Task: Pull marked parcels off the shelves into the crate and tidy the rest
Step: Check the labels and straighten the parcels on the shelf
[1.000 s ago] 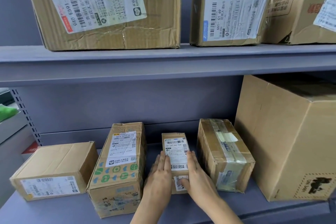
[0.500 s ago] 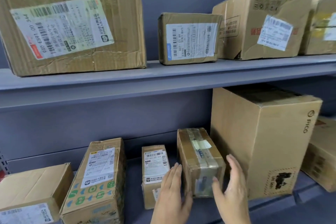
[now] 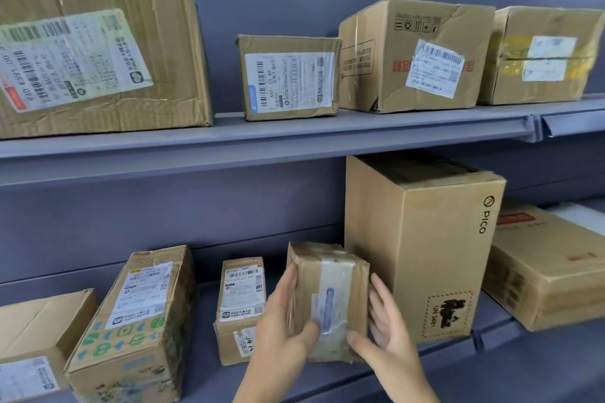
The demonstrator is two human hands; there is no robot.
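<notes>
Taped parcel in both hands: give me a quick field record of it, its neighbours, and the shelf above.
held item: taped parcel, tilted up, front end facing camera
left hand: grips its left side, thumb on the front
right hand: cups its right side
left neighbour: small labelled box, apart from the parcel
right neighbour: tall PICO box, upright
visible marking: blurred bluish patch under the tape, unreadable
upper shelf: four labelled boxes
crate: not in view

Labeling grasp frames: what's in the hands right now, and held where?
The taped cardboard parcel on the lower shelf, held by both hands: left hand on its left side, right hand on its right side, thumbs on the front.
</notes>
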